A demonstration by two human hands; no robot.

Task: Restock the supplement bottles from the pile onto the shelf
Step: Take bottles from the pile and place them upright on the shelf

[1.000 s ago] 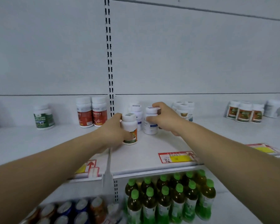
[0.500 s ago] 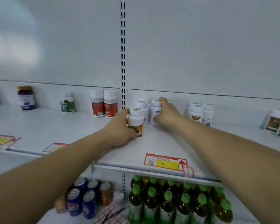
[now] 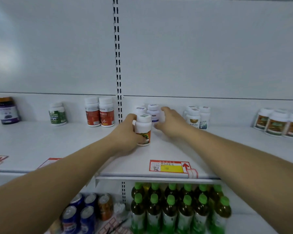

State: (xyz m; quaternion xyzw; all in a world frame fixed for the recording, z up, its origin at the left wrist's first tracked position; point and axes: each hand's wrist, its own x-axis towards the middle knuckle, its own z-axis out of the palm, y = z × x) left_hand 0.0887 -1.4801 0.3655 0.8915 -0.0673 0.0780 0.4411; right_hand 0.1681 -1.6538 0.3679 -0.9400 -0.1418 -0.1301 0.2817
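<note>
My left hand (image 3: 125, 135) grips a white supplement bottle with an orange label (image 3: 143, 128), standing upright on the white shelf (image 3: 74, 141) just right of the slotted upright. Behind it, my right hand (image 3: 172, 123) curls round the right side of a white bottle with a blue label (image 3: 153, 113), thumb by its cap and fingers at its base. A second white bottle (image 3: 139, 109) stands to the left of that one, partly hidden by the orange-labelled bottle. The pile is out of view.
Along the shelf's back stand a purple bottle (image 3: 6, 110), a green-labelled bottle (image 3: 57, 114), two red-labelled bottles (image 3: 100, 112), a white cluster (image 3: 197, 118) and brown-labelled bottles (image 3: 277, 123). A red and yellow price tag (image 3: 169, 166) lies at the front edge. Green-capped drinks (image 3: 178, 208) and cans (image 3: 85, 211) fill the lower shelf.
Both hands pushed their bottles further back on the shelf. My view swung left, bringing the purple bottle into sight. The right hand has slid to the blue-labelled bottle's right side.
</note>
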